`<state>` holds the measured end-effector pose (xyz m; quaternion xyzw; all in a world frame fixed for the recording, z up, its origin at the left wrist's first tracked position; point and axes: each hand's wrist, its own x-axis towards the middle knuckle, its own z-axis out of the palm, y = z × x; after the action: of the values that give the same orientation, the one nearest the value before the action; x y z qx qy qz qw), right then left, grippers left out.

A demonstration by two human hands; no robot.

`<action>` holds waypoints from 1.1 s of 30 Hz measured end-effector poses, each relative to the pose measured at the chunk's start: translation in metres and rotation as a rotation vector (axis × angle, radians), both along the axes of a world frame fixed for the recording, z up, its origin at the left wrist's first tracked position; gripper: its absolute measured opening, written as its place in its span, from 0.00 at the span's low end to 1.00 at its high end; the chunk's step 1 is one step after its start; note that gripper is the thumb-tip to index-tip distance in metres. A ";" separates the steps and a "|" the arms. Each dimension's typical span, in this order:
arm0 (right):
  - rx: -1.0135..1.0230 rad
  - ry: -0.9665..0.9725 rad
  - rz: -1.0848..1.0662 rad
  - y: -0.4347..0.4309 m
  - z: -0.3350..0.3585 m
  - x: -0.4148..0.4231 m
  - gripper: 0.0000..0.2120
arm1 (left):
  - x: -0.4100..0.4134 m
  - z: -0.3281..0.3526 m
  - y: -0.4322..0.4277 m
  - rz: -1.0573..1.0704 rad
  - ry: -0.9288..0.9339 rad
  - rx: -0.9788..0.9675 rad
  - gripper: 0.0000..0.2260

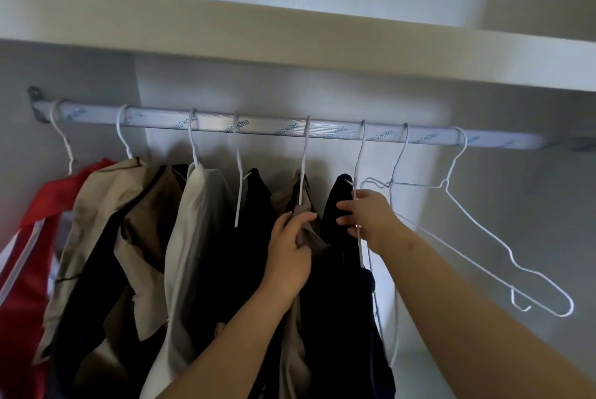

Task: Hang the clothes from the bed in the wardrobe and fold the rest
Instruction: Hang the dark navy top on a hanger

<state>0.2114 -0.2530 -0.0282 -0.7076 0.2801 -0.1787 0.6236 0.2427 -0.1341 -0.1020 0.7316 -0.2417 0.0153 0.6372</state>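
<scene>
Both hands are up at the rail (264, 127) in the centre of the frame: the left hand (292, 247) pinches a fold of the khaki garment (304, 202), while the right hand (371, 221) curls round the wire of the hanger (359, 153) that carries the navy garment (338, 285). The clothes hang in a row across the left and middle of the frame, red at far left, then tan, pale grey and black, packed shoulder to shoulder. Here's the risk: the navy piece sits right against the khaki one, so a tug on either could drag its neighbour sideways off its wire shoulder. Two empty hangers (483, 237) dangle just right of the right hand, touching one another by the look of it, and a careless sweep could snag them or knock one off. Thin wire bends, too, so heavy cloth may slip.
</scene>
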 end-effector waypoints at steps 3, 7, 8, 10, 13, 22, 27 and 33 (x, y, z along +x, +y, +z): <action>-0.411 0.074 -0.031 0.012 -0.021 -0.016 0.15 | -0.007 -0.003 0.003 -0.038 0.060 -0.060 0.29; -0.726 0.153 -0.036 0.024 -0.040 -0.038 0.10 | -0.017 -0.008 0.006 -0.046 0.094 -0.091 0.27; -0.745 0.129 -0.032 0.026 -0.042 -0.043 0.12 | -0.021 -0.009 0.007 -0.051 0.106 -0.103 0.27; -0.739 0.073 0.009 0.029 -0.049 -0.056 0.22 | -0.030 -0.011 0.010 -0.062 0.139 -0.111 0.27; -0.697 0.005 0.073 0.038 -0.063 -0.080 0.29 | -0.048 -0.015 0.015 -0.029 0.163 -0.090 0.26; -0.587 -0.028 0.131 0.068 -0.112 -0.169 0.33 | -0.146 -0.049 0.048 0.140 -0.012 0.175 0.13; -0.509 0.094 0.134 0.075 -0.148 -0.249 0.30 | -0.217 -0.074 0.058 0.165 0.056 0.207 0.09; -0.396 0.211 0.106 0.083 -0.192 -0.348 0.27 | -0.312 -0.109 0.073 0.102 0.185 0.279 0.09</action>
<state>-0.1369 -0.1696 -0.2204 -0.8447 0.2656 -0.1224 0.4484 -0.0690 -0.0611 -0.2109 0.8226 -0.1446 -0.0535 0.5474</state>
